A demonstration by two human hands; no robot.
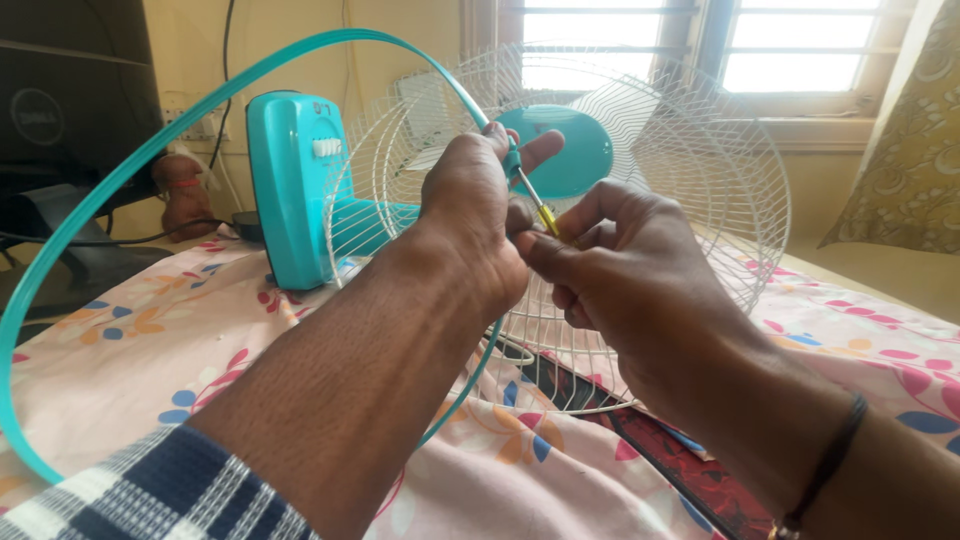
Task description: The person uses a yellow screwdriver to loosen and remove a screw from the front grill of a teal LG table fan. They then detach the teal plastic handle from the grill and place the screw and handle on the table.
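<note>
My left hand (475, 215) grips the end of a thin teal plastic ring band (120, 175) that loops out to the left and back under my arm. My right hand (625, 265) holds a small screwdriver (535, 200) with a yellow handle, its metal tip set at the band's end clasp beside my left fingers. Behind both hands lies a teal fan (295, 185) with its white wire guard (740, 190) and teal blades (575, 150) on a floral bedsheet (150, 340).
A dark monitor (70, 90) and cables stand at the left by the wall. A window (790, 45) with a yellow curtain (915, 140) is behind the fan. A red and black patterned cloth (690, 470) lies under the guard.
</note>
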